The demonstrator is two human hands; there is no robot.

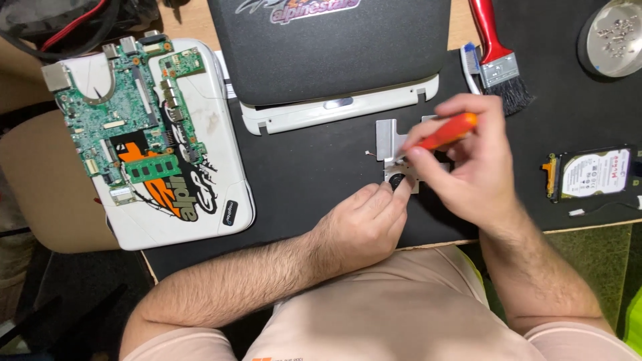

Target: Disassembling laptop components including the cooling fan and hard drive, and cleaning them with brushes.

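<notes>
My right hand [471, 164] grips a screwdriver with an orange handle [449, 132], its tip pointing down at a small silver metal part with a round black fan [396, 179] on the black mat. My left hand [364, 224] rests on the mat, its fingertips pressing on the lower edge of that metal part beside the fan. A thin silver plate [388, 137] of the same part sticks up behind the screwdriver.
A green circuit board [130, 113] lies on a white laptop shell [214, 194] at the left. A dark laptop lid [334, 47] sits at the top. A red-handled brush [498, 60], a round dish of screws [615, 37] and a hard drive [592, 174] lie at the right.
</notes>
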